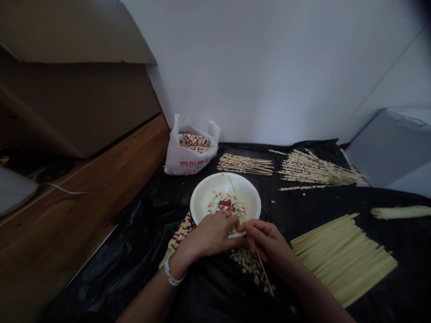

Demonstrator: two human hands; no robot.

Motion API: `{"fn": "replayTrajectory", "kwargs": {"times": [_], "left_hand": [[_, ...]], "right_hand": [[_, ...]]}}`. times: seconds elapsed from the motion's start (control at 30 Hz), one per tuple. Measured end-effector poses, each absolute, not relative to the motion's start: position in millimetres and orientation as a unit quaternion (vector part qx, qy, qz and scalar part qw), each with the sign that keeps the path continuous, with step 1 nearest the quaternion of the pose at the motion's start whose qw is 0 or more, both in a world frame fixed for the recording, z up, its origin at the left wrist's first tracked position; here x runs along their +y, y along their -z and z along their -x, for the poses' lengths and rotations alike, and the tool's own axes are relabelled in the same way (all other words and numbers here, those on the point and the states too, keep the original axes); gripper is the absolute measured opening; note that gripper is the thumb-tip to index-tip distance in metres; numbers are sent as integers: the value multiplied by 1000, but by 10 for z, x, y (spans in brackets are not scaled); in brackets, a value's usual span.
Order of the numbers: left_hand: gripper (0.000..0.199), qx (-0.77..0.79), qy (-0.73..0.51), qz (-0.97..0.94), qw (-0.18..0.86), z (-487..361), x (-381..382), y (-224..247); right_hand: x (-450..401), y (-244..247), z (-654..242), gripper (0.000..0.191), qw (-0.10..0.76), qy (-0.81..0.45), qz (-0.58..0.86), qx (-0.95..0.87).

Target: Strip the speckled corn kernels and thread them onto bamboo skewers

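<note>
A thin bamboo skewer (264,268) slants across the near rim of the white bowl (201,193). My right hand (266,240) is closed around its middle, to the right of the bowl. My left hand (215,233) reaches over the near left rim, its fingers bent together beside the skewer; what they pinch, if anything, is hidden. Corn kernels (240,208) in cream and dark red lie in the bowl over a printed red flower. More loose kernels (249,264) are heaped below my hands. A speckled corn cob (178,237) rests left of the bowl, partly behind my left wrist.
A white plastic bag (183,157) holds several cobs. Two piles of kernel-threaded skewers, a smaller pile (245,164) and a larger pile (310,168), lie behind. Bare skewers (343,260) are spread at right, near a pale bundle (400,212). Black plastic sheeting (134,251) covers the floor.
</note>
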State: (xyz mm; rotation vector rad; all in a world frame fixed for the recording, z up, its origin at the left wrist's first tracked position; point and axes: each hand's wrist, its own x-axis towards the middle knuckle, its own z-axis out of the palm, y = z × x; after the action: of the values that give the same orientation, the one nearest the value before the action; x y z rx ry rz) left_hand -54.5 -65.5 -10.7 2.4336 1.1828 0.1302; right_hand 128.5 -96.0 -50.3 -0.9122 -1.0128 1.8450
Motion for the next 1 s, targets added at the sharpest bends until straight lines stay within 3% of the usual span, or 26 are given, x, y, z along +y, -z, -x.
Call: {"fn": "replayTrajectory", "kwargs": {"times": [0.33,0.47,0.53,0.63,0.77,0.87,1.0], "left_hand": [[39,459,-87,-847,253,528,-629,164],[35,507,-184,-790,292,502,-574,205],[37,528,-295,-711,359,505,-534,203],[42,495,-451,-491,557,560,-463,165],[30,352,-496,-162,777,673,-378,93],[24,315,-508,-17,802,699,-342,77],[19,361,-506,11,783,684,-320,97]], "right_hand": [[-960,454,-1294,32,400,-723,382,-415],[-971,448,-1298,31,397,-721,384,-418],[-976,441,-1297,31,396,-719,385,-422],[-981,429,-1289,31,398,-715,387,-424],[-988,423,-1275,32,388,-720,391,-422],[-989,423,-1270,31,376,-727,391,-420],[-991,417,-1274,31,365,-745,379,-411]]}}
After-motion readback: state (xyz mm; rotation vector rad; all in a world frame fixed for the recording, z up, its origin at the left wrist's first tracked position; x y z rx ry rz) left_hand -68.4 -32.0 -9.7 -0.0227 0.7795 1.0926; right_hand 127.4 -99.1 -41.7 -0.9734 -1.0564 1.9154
